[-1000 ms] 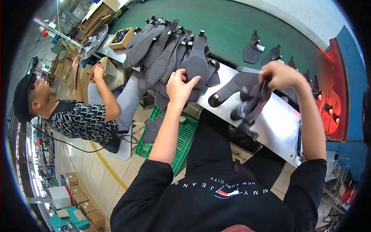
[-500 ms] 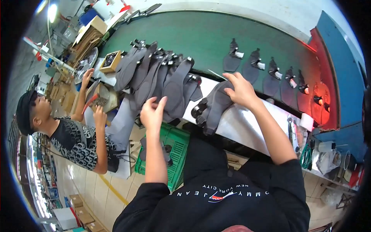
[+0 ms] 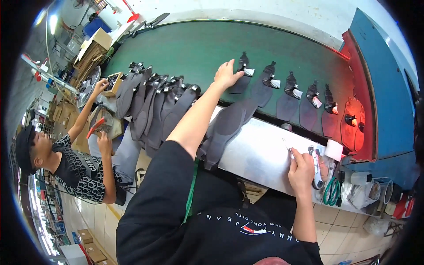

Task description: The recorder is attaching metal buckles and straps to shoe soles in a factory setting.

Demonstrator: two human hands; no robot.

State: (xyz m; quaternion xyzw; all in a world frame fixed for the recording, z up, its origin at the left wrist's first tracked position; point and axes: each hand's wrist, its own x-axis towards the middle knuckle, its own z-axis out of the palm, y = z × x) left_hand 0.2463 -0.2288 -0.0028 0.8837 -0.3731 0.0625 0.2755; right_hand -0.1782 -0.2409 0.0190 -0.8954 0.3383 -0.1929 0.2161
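Note:
My left hand (image 3: 227, 74) reaches far out over the green conveyor belt (image 3: 185, 48), fingers apart, fingertips on a dark shoe upper piece (image 3: 242, 79) with a white tag. My right hand (image 3: 301, 168) rests curled at the near edge of the metal table (image 3: 265, 154), pinching a thin silver pen-like tool (image 3: 287, 148). A stack of dark grey upper pieces (image 3: 225, 128) hangs over the table edge between my arms. To the right of my left hand, several more dark upper pieces (image 3: 291, 95) lie in a row on the belt.
Overlapping grey pieces (image 3: 154, 106) are lined up at the belt's left. A seated person (image 3: 75, 170) on the left holds a red tool (image 3: 98, 126). A red-lit tunnel (image 3: 355, 117) in blue housing (image 3: 384, 92) closes the belt's right end. A green cord (image 3: 331, 192) and containers (image 3: 366, 185) sit lower right.
My left hand rose from below the table and stretched out to a piece on the belt. My right hand left the dark stack and dropped to the table's near right edge.

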